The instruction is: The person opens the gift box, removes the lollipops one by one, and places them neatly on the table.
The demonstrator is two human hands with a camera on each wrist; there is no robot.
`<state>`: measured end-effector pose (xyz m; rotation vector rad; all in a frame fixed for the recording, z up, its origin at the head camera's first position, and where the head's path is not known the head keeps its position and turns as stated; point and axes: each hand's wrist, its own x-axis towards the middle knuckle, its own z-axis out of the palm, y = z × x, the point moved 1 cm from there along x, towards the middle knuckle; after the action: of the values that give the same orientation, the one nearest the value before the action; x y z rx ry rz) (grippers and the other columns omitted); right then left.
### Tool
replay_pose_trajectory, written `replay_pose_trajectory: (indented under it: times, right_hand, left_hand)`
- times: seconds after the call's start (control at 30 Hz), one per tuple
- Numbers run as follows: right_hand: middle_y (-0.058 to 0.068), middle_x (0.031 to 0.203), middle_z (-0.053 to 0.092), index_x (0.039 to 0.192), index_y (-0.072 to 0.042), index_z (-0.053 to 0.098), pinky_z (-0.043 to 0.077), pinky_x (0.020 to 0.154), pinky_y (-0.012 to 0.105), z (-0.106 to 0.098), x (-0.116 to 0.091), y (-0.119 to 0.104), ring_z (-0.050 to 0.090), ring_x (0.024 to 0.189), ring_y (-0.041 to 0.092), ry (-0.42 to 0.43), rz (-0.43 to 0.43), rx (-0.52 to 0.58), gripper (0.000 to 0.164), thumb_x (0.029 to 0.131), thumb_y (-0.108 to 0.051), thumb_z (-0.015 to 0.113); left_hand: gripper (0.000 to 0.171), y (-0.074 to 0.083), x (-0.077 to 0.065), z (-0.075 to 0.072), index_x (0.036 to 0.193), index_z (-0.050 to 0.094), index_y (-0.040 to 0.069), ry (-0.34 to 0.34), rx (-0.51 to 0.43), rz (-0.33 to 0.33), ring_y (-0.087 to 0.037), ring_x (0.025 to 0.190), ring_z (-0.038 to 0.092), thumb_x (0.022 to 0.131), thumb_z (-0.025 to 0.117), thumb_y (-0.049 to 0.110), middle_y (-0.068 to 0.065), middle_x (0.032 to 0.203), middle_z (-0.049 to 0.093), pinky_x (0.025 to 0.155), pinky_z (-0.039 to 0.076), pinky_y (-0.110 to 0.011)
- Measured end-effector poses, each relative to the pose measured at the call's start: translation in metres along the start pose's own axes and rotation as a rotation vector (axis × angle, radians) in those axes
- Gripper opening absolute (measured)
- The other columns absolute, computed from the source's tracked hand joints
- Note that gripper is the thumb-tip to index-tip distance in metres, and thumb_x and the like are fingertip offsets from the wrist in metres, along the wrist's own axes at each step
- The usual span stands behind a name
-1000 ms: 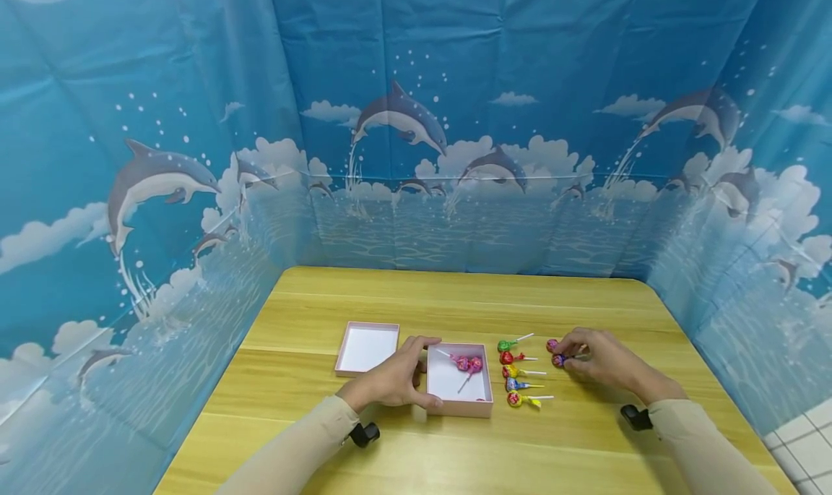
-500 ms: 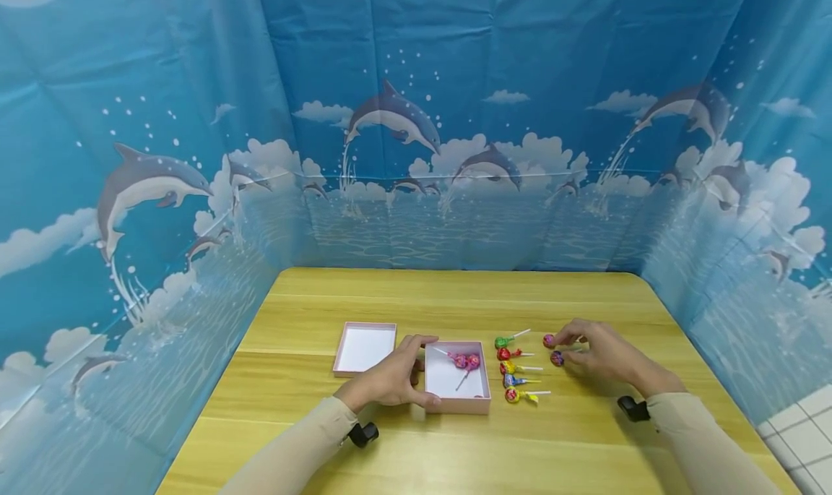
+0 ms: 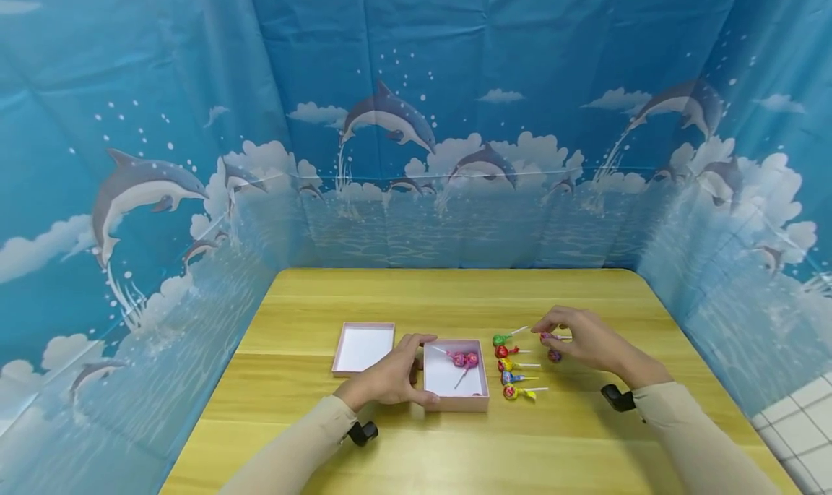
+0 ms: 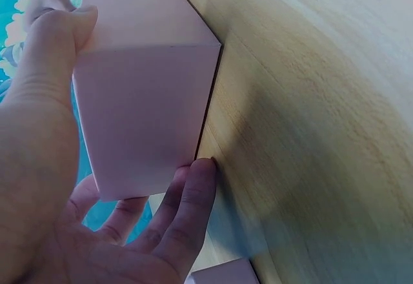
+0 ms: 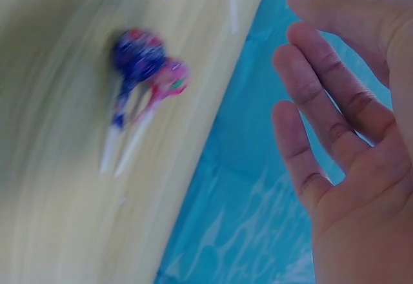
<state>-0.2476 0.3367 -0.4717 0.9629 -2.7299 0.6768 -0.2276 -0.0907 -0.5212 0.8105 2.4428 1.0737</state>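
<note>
My left hand (image 3: pixel 391 371) holds the pink open box (image 3: pixel 456 404) by its left side, thumb at the front corner and fingertips at the back. In the left wrist view, the fingers (image 4: pixel 193 200) curl about the box's side wall. Two pink lollipops (image 3: pixel 464 360) lie inside, and a small bit of something shows at its front inner edge. My right hand (image 3: pixel 588 339) hovers with fingers spread over a pink-wrapped lollipop (image 5: pixel 171 76) and a dark blue-purple lollipop (image 5: pixel 137 53), which lie side by side. The right wrist view shows nothing held in it.
Between box and right hand, a column of lollipops lies on the wooden table (image 3: pixel 416 300): green (image 3: pixel 499 340), red (image 3: pixel 502 351), yellow (image 3: pixel 505 365), blue (image 3: pixel 508 378) and red-yellow (image 3: pixel 510 392). The shallow box lid (image 3: pixel 365 347) sits left. A dolphin-print curtain (image 3: pixel 416 213) surrounds the table.
My right hand has come off the purple lollipop and moved slightly left and away, over the pink one. The left hand stays on the box; the head view has shifted slightly.
</note>
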Motion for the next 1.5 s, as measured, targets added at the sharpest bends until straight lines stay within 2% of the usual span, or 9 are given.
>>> replay_pose_trajectory:
  times: [0.1,0.23,0.5,0.6,0.8,0.93,1.07,1.3,1.5]
  right_hand:
    - [-0.008,0.11,0.083,0.118,-0.024,0.086,0.065,0.079,0.034,0.0,0.008,-0.01,0.08,0.097,0.017,-0.006,-0.024,0.005,0.026,0.101,-0.005,0.091]
    - [-0.003,0.113,0.083,0.12,-0.023,0.087,0.064,0.078,0.034,0.002,0.019,-0.024,0.079,0.101,0.019,-0.044,-0.021,0.018,0.024,0.102,-0.007,0.09]
    - [-0.004,0.116,0.082,0.124,-0.021,0.087,0.063,0.082,0.033,0.01,0.035,-0.049,0.077,0.101,0.019,-0.103,-0.056,0.034,0.021,0.105,-0.011,0.088]
    - [0.0,0.119,0.082,0.126,-0.016,0.086,0.063,0.084,0.032,0.015,0.044,-0.058,0.076,0.102,0.021,-0.129,-0.082,0.064,0.021,0.106,-0.011,0.087]
    - [0.005,0.128,0.081,0.131,-0.017,0.084,0.064,0.088,0.034,0.022,0.064,-0.078,0.075,0.105,0.018,-0.231,-0.113,0.067,0.023,0.109,-0.011,0.084]
    - [0.006,0.131,0.08,0.134,-0.016,0.084,0.068,0.096,0.044,0.025,0.078,-0.09,0.078,0.113,0.023,-0.309,-0.135,0.058,0.024,0.111,-0.012,0.082]
    - [0.008,0.13,0.082,0.134,-0.011,0.084,0.069,0.1,0.051,0.029,0.092,-0.1,0.079,0.114,0.022,-0.384,-0.161,0.085,0.023,0.112,-0.009,0.079]
    - [0.015,0.125,0.085,0.132,-0.001,0.082,0.071,0.097,0.045,0.046,0.109,-0.107,0.083,0.111,0.028,-0.483,-0.194,0.126,0.024,0.108,-0.005,0.082]
    - [0.009,0.114,0.085,0.129,-0.002,0.083,0.07,0.094,0.038,0.062,0.112,-0.11,0.078,0.102,0.011,-0.565,-0.173,0.104,0.02,0.108,-0.004,0.082]
  left_hand:
    - [0.119,0.0,0.0,0.0,0.183,0.028,0.011,0.0,0.005,0.003,-0.016,0.114,0.064,0.094,0.102,0.038,-0.017,0.168,0.046,0.091,0.056,-0.024]
    - [0.119,-0.001,0.0,0.001,0.182,0.028,0.01,0.004,0.018,0.003,-0.015,0.109,0.062,0.094,0.102,0.038,-0.017,0.165,0.047,0.089,0.055,-0.024]
    - [0.119,0.001,0.002,0.0,0.182,0.029,0.011,-0.002,0.021,0.007,-0.014,0.118,0.064,0.093,0.102,0.039,-0.016,0.167,0.047,0.093,0.056,-0.025]
    - [0.118,0.002,0.002,-0.001,0.181,0.03,0.013,0.002,0.009,0.008,-0.015,0.119,0.064,0.093,0.103,0.037,-0.016,0.166,0.048,0.093,0.056,-0.026]
    - [0.118,-0.002,0.002,0.0,0.182,0.029,0.013,0.0,0.006,0.005,-0.014,0.116,0.063,0.093,0.102,0.04,-0.017,0.165,0.047,0.093,0.056,-0.025]
    - [0.117,-0.003,0.002,0.001,0.181,0.029,0.012,0.0,-0.01,0.005,-0.015,0.113,0.063,0.093,0.102,0.038,-0.017,0.163,0.048,0.09,0.055,-0.025]
    - [0.116,-0.001,0.002,-0.001,0.181,0.03,0.013,0.0,-0.002,0.003,-0.015,0.116,0.065,0.093,0.102,0.038,-0.017,0.161,0.049,0.091,0.055,-0.025]
    - [0.115,0.004,0.003,-0.004,0.18,0.032,0.012,0.005,0.009,0.0,-0.02,0.11,0.064,0.093,0.103,0.037,-0.017,0.151,0.053,0.088,0.053,-0.025]
    - [0.115,0.001,0.0,-0.002,0.18,0.032,0.013,0.002,0.009,0.003,-0.019,0.11,0.063,0.093,0.102,0.038,-0.017,0.152,0.052,0.088,0.053,-0.024]
